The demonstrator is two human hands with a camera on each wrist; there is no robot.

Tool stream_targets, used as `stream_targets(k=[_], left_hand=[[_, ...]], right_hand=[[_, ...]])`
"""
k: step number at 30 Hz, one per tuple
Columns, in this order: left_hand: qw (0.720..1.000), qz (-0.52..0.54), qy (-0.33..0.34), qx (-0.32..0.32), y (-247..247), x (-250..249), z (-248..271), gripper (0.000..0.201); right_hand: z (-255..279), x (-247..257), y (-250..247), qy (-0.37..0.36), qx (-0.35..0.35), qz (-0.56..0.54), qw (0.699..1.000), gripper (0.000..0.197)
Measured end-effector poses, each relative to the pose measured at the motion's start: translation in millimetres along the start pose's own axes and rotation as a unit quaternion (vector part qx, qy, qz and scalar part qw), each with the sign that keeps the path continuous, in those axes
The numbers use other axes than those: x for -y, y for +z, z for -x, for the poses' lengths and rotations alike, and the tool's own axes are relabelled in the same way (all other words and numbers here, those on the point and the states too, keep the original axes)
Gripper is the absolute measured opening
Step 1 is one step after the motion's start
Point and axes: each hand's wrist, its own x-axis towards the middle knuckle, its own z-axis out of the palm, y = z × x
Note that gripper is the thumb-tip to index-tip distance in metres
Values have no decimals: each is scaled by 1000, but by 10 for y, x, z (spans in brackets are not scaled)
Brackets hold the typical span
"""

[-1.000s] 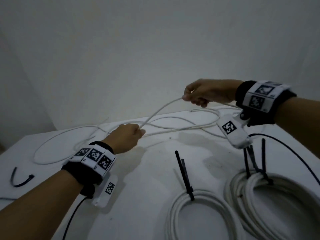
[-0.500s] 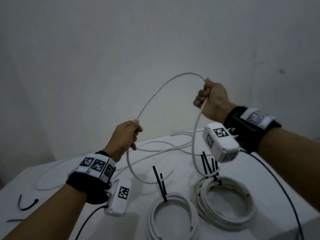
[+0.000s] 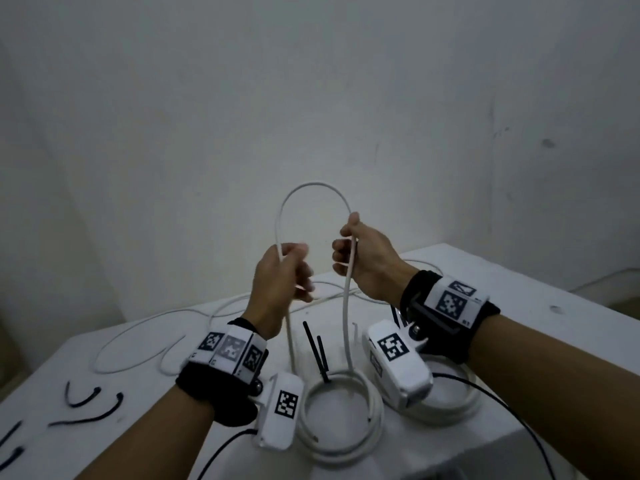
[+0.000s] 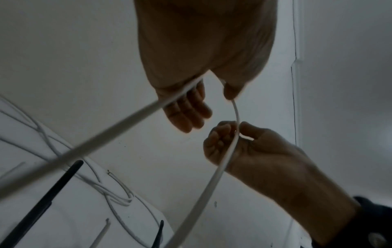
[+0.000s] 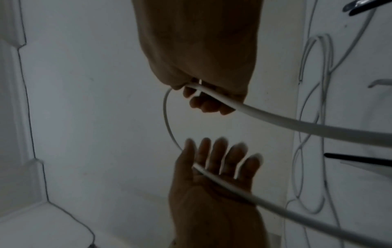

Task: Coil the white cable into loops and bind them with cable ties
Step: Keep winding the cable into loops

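The white cable [image 3: 315,184] stands in a narrow arch between my two raised hands, above the table [image 3: 540,306]. My left hand [image 3: 280,282] holds one leg of the arch under its thumb, with the four fingers spread straight and blurred [image 5: 216,167]. A short gap to the right, my right hand [image 3: 360,258] grips the other leg in a curled fist [image 4: 229,139]. From each hand the cable [image 4: 212,184] hangs down toward the table. The rest of it lies loose on the far left of the table [image 3: 138,341].
Two bound white coils lie below my hands: one [image 3: 341,445] with upright black ties [image 3: 318,355], the other [image 3: 457,407] partly hidden behind the right wrist camera. Loose black cable ties [image 3: 93,400] lie at the table's left. A white wall stands close behind.
Both hands have lifted from the table and come close together, drawing the cable into a tall narrow arch. The left hand's fingers have spread out.
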Motion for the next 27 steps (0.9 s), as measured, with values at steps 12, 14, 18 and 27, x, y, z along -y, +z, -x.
stream_targets(k=[12,14,18,27], left_hand=[[983,119,11,-139,-539,-184,-48,23],[977,132,-2,-167,-603,-163,-26,22],[983,-58,-29,-172,-697,-51,11,15],[783,-611,26,-116,-755,-265,-47,106]], right_hand=[[364,-471,-534,89,56,468,877,21],[289,-523,-564,65,-23,374,925,32],[149,-453,-545,-93,-161,301,935,46],[181,152,-280,-109,70,313,941,48]])
